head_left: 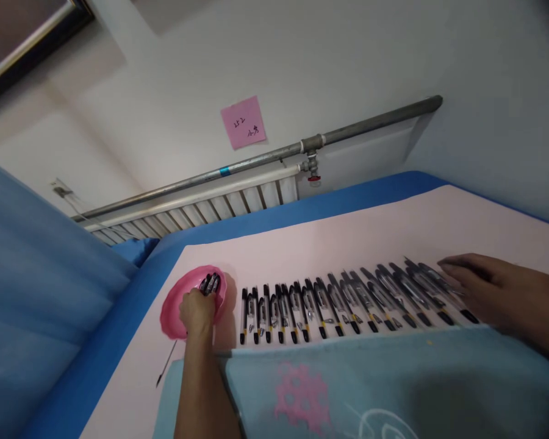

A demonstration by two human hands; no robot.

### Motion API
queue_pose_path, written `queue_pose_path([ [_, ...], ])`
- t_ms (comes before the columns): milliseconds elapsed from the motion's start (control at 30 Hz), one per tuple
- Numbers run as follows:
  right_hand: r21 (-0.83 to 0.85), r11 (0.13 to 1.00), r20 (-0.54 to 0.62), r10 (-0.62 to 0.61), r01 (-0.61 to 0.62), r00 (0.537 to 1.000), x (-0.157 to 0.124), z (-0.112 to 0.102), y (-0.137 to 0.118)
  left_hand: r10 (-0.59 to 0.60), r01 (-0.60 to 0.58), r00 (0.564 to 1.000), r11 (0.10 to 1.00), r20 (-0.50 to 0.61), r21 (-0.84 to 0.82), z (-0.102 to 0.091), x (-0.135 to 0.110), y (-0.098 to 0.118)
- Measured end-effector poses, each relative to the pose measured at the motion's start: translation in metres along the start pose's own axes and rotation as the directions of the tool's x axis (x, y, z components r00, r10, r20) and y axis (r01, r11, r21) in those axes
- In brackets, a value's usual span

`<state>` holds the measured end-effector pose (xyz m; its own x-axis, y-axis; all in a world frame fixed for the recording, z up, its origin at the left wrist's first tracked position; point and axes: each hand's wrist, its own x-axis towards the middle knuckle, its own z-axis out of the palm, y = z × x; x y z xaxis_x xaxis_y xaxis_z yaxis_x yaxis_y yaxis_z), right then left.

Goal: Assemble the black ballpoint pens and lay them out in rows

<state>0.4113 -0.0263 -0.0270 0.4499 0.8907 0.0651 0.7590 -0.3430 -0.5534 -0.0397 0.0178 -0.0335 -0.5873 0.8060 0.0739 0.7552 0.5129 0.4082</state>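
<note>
My left hand reaches over a pink scalloped bowl, fingers curled round several short black pen pieces with pale markings. Its fingertips are partly hidden from me. Right of the bowl runs a long slanting row of black-and-clear pens, with shorter black pen pieces and small silver cone tips between them. At the row's right end, my right hand is slightly blurred, its fingers stretched toward the last pens; whether they touch one is unclear. I see nothing held in it.
A thin pen refill lies below the bowl. The pale pink sheet covers a blue surface. A light blue cloth is at the near edge. Behind are a radiator, a pipe and a blue curtain at left.
</note>
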Motion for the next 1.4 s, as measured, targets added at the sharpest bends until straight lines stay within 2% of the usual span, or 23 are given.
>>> queue_pose_path([
  [133,0.006,0.999,0.014,0.038,-0.039,0.999,-0.004,-0.003,-0.006,-0.013,0.016,0.999,0.999,-0.052,0.050,-0.004,-0.002,0.001],
  [200,0.037,0.999,-0.019,0.012,-0.012,1.000,-0.005,-0.004,-0.008,0.010,-0.005,0.996,0.998,-0.090,0.057,-0.010,-0.005,0.005],
  [267,0.088,0.995,-0.073,-0.043,0.049,0.996,-0.008,-0.004,-0.009,0.047,-0.061,0.985,0.995,-0.164,-0.078,-0.016,-0.012,0.013],
  [300,0.120,0.990,-0.094,-0.069,0.080,0.993,-0.010,-0.004,-0.011,0.056,-0.103,0.979,0.966,-0.195,-0.237,-0.016,-0.018,0.020],
  [333,0.158,0.981,-0.106,-0.095,0.111,0.990,-0.013,-0.004,-0.013,0.055,-0.145,0.977,0.880,-0.206,-0.453,-0.015,-0.026,0.028],
  [367,0.201,0.969,-0.106,-0.122,0.142,0.987,-0.018,-0.004,-0.017,0.060,-0.145,0.987,0.717,-0.147,-0.682,-0.012,-0.036,0.038],
  [400,0.249,0.954,-0.085,-0.153,0.169,0.985,-0.025,-0.003,-0.022,0.092,-0.076,0.995,0.508,-0.033,-0.858,-0.007,-0.048,0.049],
  [433,0.306,0.931,-0.059,-0.191,0.199,0.980,-0.032,-0.002,-0.028,0.166,0.037,0.982,0.323,0.095,-0.946,0.000,-0.062,0.061],
  [467,0.349,0.909,0.008,-0.246,0.228,0.969,-0.041,0.000,-0.035,0.252,0.177,0.941,0.203,0.226,-0.963,0.007,-0.077,0.073],
  [500,0.393,0.884,0.084,-0.308,0.253,0.948,-0.050,0.002,-0.041,0.324,0.308,0.884,0.142,0.338,-0.941,0.014,-0.093,0.083],
  [533,0.441,0.857,0.192,-0.380,0.266,0.905,-0.058,0.006,-0.048,0.379,0.405,0.825,0.121,0.419,-0.906,0.021,-0.108,0.092],
  [600,0.543,0.806,0.369,-0.481,0.236,0.795,-0.073,0.015,-0.057,0.455,0.517,0.722,0.144,0.520,-0.844,0.032,-0.135,0.106],
  [633,0.586,0.784,0.421,-0.510,0.205,0.750,-0.079,0.019,-0.060,0.484,0.539,0.683,0.172,0.547,-0.825,0.035,-0.145,0.109],
  [700,0.643,0.751,0.462,-0.535,0.148,0.707,-0.086,0.026,-0.062,0.526,0.547,0.628,0.225,0.573,-0.806,0.038,-0.157,0.113],
  [733,0.663,0.739,0.472,-0.537,0.119,0.699,-0.087,0.028,-0.062,0.535,0.544,0.619,0.235,0.574,-0.805,0.039,-0.160,0.113],
  [833,0.675,0.735,0.502,-0.517,0.060,0.693,-0.088,0.031,-0.058,0.518,0.541,0.664,0.165,0.539,-0.825,0.037,-0.156,0.112],
  [1000,0.645,0.761,0.545,-0.521,0.069,0.657,-0.087,0.032,-0.053,0.435,0.515,0.752,0.081,0.496,-0.853,0.029,-0.133,0.108],
  [1100,0.637,0.766,0.561,-0.533,0.081,0.633,-0.086,0.029,-0.053,0.336,0.532,0.808,-0.064,0.484,-0.844,0.024,-0.116,0.101],
  [1167,0.642,0.763,0.563,-0.535,0.075,0.630,-0.086,0.025,-0.056,0.339,0.556,0.804,-0.138,0.488,-0.820,0.022,-0.110,0.098],
  [1233,0.648,0.760,0.572,-0.538,0.061,0.619,-0.085,0.022,-0.058,0.415,0.592,0.754,-0.093,0.509,-0.801,0.021,-0.112,0.097],
  [1333,0.656,0.754,0.599,-0.544,0.029,0.588,-0.085,0.020,-0.060,0.531,0.633,0.613,0.112,0.584,-0.766,0.023,-0.126,0.100],
  [1367,0.660,0.751,0.608,-0.542,0.010,0.580,-0.086,0.021,-0.060,0.550,0.631,0.583,0.157,0.598,-0.759,0.024,-0.132,0.102],
  [1400,0.663,0.748,0.618,-0.539,-0.011,0.573,-0.086,0.022,-0.059,0.560,0.625,0.572,0.177,0.600,-0.760,0.025,-0.136,0.103],
])
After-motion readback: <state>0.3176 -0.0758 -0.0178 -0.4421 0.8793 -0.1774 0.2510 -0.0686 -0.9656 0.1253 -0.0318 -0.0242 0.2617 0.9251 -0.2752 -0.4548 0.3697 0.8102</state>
